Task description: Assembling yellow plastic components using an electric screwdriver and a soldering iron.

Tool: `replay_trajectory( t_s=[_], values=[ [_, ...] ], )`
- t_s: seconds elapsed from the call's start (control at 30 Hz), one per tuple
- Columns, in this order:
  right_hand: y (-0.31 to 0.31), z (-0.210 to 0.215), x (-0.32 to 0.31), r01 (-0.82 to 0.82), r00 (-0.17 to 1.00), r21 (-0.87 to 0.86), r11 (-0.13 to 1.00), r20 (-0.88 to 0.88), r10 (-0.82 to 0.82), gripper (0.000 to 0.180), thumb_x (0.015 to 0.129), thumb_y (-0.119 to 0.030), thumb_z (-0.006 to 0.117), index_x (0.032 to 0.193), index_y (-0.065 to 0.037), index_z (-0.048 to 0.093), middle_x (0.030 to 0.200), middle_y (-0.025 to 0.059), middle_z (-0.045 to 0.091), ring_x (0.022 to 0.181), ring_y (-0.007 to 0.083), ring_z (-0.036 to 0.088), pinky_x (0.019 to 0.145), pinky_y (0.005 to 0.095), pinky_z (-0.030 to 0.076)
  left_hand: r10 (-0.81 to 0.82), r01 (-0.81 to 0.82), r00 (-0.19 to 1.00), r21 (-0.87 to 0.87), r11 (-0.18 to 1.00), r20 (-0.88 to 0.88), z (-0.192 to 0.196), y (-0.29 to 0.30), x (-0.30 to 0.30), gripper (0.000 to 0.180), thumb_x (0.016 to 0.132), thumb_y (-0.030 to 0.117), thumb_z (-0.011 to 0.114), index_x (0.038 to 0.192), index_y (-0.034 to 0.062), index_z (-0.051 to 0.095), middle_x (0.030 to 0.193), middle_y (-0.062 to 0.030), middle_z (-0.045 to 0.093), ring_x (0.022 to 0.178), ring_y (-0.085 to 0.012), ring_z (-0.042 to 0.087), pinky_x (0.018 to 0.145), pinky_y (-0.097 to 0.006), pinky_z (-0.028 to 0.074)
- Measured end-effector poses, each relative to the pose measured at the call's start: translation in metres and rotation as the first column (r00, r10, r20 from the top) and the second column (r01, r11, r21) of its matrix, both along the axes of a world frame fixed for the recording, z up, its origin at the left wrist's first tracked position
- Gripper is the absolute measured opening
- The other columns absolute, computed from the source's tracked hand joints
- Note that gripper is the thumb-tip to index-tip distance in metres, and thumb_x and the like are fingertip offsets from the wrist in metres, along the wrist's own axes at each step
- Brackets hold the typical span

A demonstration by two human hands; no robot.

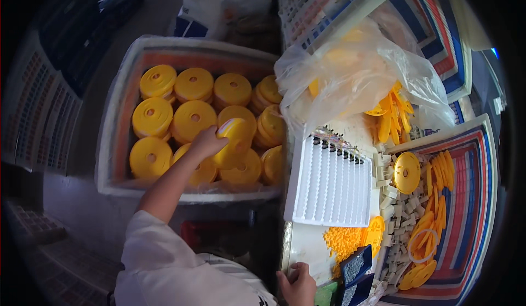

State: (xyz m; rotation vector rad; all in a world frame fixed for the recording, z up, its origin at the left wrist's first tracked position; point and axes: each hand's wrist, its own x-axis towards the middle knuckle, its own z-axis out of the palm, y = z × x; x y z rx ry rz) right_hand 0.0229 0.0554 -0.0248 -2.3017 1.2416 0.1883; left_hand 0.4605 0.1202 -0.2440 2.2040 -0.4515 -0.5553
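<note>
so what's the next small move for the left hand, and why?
Probably level the yellow round piece and ease it down onto the stack below: the left hand holds that piece tilted over the box, while the stacked pieces there lie roughly flat. One frame can't show whether it's going in or out.

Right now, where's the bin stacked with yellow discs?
In the head view, the bin sits left of centre, under the left hand, with the white ribbed tray to its right.
</note>
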Motion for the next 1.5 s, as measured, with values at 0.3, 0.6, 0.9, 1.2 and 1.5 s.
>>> replay_trajectory(
  t_s=[0.3,0.6,0.9,1.2,1.5],
  values=[
    [-0.014,0.020,0.040,0.007,0.978,0.065,0.998,-0.210,0.006,0.042,0.086,-0.036,0.081,0.096,-0.002,0.057,0.075,0.0226,0.068,0.071,0.0455,0.067,0.065,0.0494,0.054,-0.088,0.001,0.787,0.141,0.990,0.611,0.038,-0.075,0.120,0.052,0.084,0.020,0.076,0.131,0.0050,0.060,0.131,-0.0185,0.063,0.118,-0.0383,0.063,0.098,-0.048,0.053],
    [-0.017,0.038,0.070,0.238,0.951,0.262,0.935,-0.257,-0.170,0.035,0.086,-0.023,0.082,0.096,-0.001,0.057,0.079,0.0262,0.066,0.075,0.0475,0.064,0.071,0.0478,0.053,-0.371,0.060,0.773,0.523,0.850,0.515,-0.081,-0.132,0.166,0.107,0.074,0.044,0.088,0.158,0.0089,0.032,0.163,-0.0170,0.035,0.150,-0.0375,0.035,0.116,-0.063,0.033],
    [-0.018,0.018,0.060,0.285,0.933,0.217,0.934,-0.284,-0.219,0.030,0.086,-0.020,0.083,0.091,-0.002,0.060,0.073,0.0200,0.064,0.064,0.0309,0.056,0.068,0.0418,0.053,-0.441,0.082,0.787,0.635,0.768,0.432,-0.071,-0.153,0.172,0.122,0.065,0.056,0.090,0.161,0.0120,0.029,0.164,-0.0193,0.032,0.152,-0.0389,0.031,0.118,-0.066,0.027],
    [-0.009,0.022,0.049,0.286,0.942,0.219,0.933,-0.243,-0.231,0.029,0.086,-0.022,0.083,0.089,-0.004,0.061,0.071,0.0159,0.065,0.064,0.0272,0.058,0.066,0.0408,0.053,-0.443,0.169,0.781,0.533,0.829,0.441,-0.081,-0.174,0.183,0.095,0.084,0.043,0.080,0.163,0.0228,0.030,0.171,0.0001,0.024,0.158,-0.0250,0.023,0.117,-0.074,0.025],
    [0.003,0.025,0.044,0.184,0.983,0.184,0.966,-0.030,-0.181,0.028,0.085,-0.020,0.081,0.089,-0.001,0.060,0.079,0.0243,0.067,0.075,0.0452,0.066,0.069,0.0484,0.053,-0.337,0.107,0.777,0.416,0.903,0.532,-0.045,-0.137,0.143,0.092,0.086,0.036,0.078,0.161,0.0109,0.030,0.171,-0.0154,0.023,0.157,-0.0358,0.025,0.120,-0.066,0.028]
  ],
)
